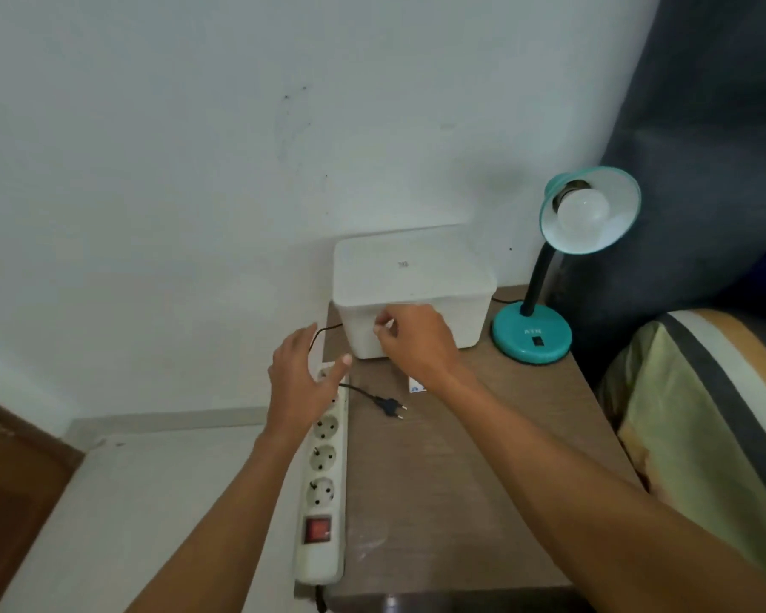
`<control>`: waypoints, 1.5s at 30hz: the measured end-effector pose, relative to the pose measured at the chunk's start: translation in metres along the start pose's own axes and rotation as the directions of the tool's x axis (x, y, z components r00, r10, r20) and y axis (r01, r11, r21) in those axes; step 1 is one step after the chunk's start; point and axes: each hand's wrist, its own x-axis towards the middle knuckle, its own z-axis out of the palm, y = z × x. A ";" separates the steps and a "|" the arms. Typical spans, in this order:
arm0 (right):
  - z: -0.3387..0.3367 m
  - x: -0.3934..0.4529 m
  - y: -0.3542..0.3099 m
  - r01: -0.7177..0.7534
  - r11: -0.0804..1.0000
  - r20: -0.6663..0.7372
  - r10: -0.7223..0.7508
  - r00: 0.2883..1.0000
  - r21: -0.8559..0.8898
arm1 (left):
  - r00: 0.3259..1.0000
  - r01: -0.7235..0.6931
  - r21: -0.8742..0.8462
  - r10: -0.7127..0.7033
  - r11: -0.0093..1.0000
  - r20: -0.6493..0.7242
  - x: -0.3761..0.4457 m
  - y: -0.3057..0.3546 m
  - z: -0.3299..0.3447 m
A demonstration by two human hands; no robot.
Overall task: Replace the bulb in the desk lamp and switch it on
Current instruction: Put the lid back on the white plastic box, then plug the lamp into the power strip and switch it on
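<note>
Right hand (412,342) pinches the box (412,298) rim; left hand (304,373) hovers spread. Dragging the box could snag the cord (323,334) and topple the lamp (549,276).

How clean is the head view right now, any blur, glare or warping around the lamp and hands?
Head view: wide-angle warping bends the power strip and table edges; light is soft and dim, no harsh glare; the lamp is unlit, casting a faint wall shadow; the right hand on the white box looks slightly soft.
</note>
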 end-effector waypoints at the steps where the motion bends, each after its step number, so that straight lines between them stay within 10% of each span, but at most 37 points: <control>1: 0.014 -0.009 0.000 -0.023 0.999 0.059 0.025 0.998 -0.034 | 1.000 0.013 -0.003 -0.013 1.000 0.016 -0.015 -0.011 -0.001; 7: 0.070 -0.054 0.002 0.022 0.931 0.263 0.080 0.961 -0.364 | 0.955 0.176 -0.101 -0.144 0.979 0.261 -0.097 -0.053 -0.001; 16: 0.093 -0.063 -0.001 0.014 0.910 0.227 0.088 0.970 -0.413 | 0.944 0.159 -0.197 -0.090 0.967 0.317 -0.093 -0.051 -0.003; 28: 0.074 -0.037 -0.036 -0.167 0.934 0.058 0.156 0.986 0.316 | 0.890 0.290 -0.299 -0.141 0.909 0.434 -0.091 -0.054 0.003; 45: 0.112 -0.044 -0.036 -0.091 0.985 0.092 0.077 0.993 0.150 | 0.876 0.328 -0.337 -0.151 0.883 0.457 -0.090 -0.073 0.013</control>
